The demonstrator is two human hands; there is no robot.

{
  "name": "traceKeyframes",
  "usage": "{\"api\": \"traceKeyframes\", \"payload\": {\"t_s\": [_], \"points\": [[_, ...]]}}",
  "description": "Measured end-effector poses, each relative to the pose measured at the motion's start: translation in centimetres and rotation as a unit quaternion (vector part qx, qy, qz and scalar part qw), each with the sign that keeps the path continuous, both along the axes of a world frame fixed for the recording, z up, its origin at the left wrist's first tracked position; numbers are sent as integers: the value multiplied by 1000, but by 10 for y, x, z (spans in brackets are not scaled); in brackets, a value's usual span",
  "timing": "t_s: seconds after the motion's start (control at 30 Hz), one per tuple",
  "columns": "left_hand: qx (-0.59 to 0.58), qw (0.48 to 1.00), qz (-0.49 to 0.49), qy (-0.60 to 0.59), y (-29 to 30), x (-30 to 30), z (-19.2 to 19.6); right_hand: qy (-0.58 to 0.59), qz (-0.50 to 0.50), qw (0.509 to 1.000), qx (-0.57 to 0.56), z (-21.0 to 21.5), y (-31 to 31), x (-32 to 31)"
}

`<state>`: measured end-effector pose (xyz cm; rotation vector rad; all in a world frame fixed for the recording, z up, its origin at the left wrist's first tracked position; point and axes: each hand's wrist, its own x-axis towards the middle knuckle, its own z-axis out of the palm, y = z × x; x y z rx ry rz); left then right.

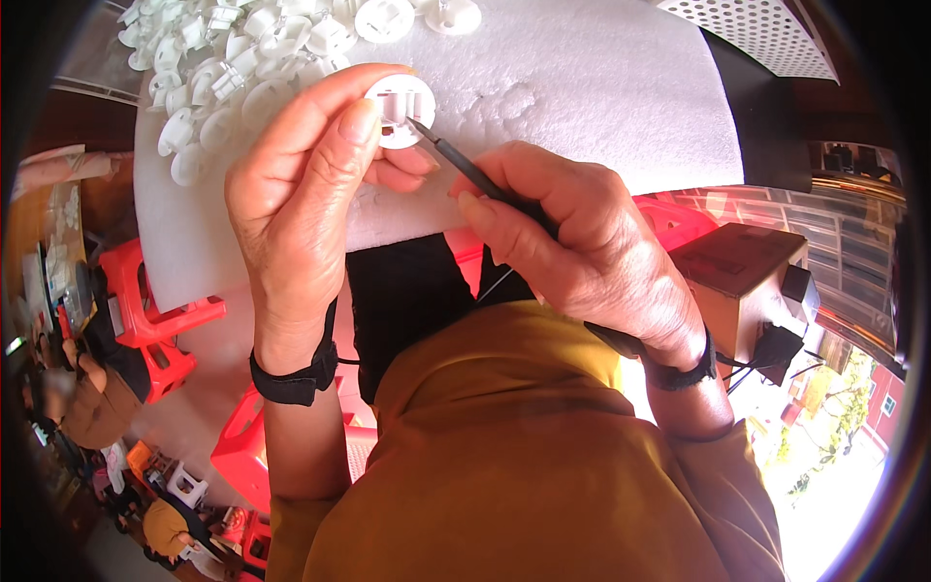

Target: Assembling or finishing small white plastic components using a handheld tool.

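Between the thumb and fingers of my left hand point(305, 170) is a round white plastic piece point(415, 101) with a slotted, recessed middle, its face turned toward me. My right hand point(572, 228) grips a dark pen-shaped tool point(472, 173) with a thin pointed tip. That tip meets the lower right part of the recess; whether it presses on the plastic, I cannot tell. Both hands are above the near part of a white foam sheet point(601, 87). A black band circles each wrist.
Many similar white plastic pieces point(281, 39) are heaped at the far left of the foam. A red stool point(160, 301) stands at left, and a brown box point(742, 247) with cables is at right. A perforated white panel point(766, 34) is at the far right. Other people sit at lower left.
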<state>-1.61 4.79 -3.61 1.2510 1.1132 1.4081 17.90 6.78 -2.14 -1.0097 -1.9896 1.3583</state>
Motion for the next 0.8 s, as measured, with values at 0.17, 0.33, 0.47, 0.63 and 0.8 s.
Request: {"api": "traceKeyframes", "payload": {"t_s": [0.17,0.33,0.47,0.63,0.8], "points": [[1,999,-1,41,0,2,0,-3,18,1000,-10,0,1,2],[11,999,-16,48,1,0,-1,-2,28,1000,-12,2,1,3],[18,998,-8,52,1,1,-2,4,41,999,3,0,2,5],[14,998,-3,60,0,1,0,1,42,999,-8,2,1,3],[22,997,-4,68,0,1,-2,-7,47,999,-24,5,2,3]]}}
